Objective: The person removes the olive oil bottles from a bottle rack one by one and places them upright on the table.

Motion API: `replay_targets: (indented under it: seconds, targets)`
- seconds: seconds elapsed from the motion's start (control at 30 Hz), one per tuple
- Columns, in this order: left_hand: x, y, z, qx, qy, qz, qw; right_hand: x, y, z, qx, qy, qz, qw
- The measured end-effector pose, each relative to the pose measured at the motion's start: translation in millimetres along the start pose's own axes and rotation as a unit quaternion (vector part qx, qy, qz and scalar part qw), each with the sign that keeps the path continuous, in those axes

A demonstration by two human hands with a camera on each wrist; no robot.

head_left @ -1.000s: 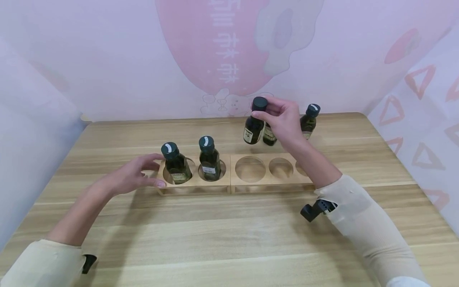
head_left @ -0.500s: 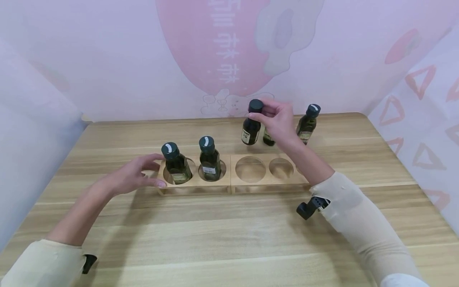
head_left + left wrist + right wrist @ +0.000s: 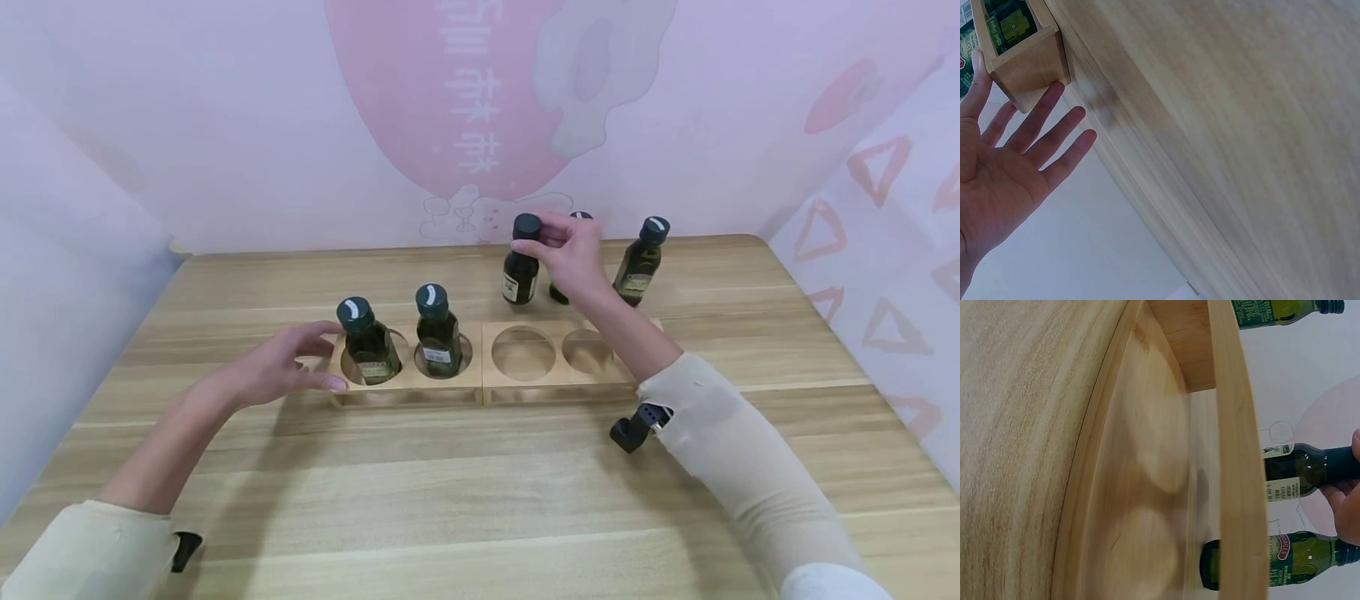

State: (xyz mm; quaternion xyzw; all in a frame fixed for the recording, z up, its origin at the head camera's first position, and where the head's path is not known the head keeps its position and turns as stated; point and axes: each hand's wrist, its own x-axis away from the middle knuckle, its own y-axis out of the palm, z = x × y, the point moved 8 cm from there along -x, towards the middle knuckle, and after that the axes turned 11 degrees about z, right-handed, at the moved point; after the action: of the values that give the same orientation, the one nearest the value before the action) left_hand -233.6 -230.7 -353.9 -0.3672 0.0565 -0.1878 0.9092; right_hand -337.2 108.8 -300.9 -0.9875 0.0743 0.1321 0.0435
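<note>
My right hand (image 3: 566,254) pinches a dark glass bottle (image 3: 520,277) at its black cap and neck, upright behind the wooden bottle rack (image 3: 480,358). In the right wrist view a rack rail hides the base of this held bottle (image 3: 1297,472). My left hand (image 3: 288,360) is at the rack's left end, its straight, spread fingers touching the wood; in the left wrist view the thumb and a fingertip of that hand (image 3: 1007,156) meet the rack end. Two green bottles, one (image 3: 371,346) far left and one (image 3: 440,337) beside it, stand in the rack's left holes.
Behind the rack, one green bottle (image 3: 558,292) is partly hidden by my right hand, and another (image 3: 637,265) stands farther right. Round holes (image 3: 523,354) in the rack's right half hold no bottle. The wooden table (image 3: 480,492) ends at a printed wall sheet (image 3: 262,150).
My right hand has moved left and slightly down with the dark bottle, uncovering more of the rightmost green bottle. The left hand and the rack stay still.
</note>
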Motion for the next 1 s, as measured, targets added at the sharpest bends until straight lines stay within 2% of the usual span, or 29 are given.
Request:
replay_targets:
  seconds: [0.37,0.6,1.0]
  targets:
    - [-0.4,0.0,-0.9,-0.005,-0.004,0.001,1.0,-5.1,9.0,11.8,0.012,0.018,0.002,1.0]
    - [-0.6,0.9,-1.1,-0.005,-0.006,0.0,1.0,-9.3,10.7,17.8,0.02,0.011,0.013,1.0]
    - [-1.3,2.8,0.6,-0.006,-0.002,-0.001,1.0,-12.0,10.9,23.5,0.029,0.033,0.017,0.999]
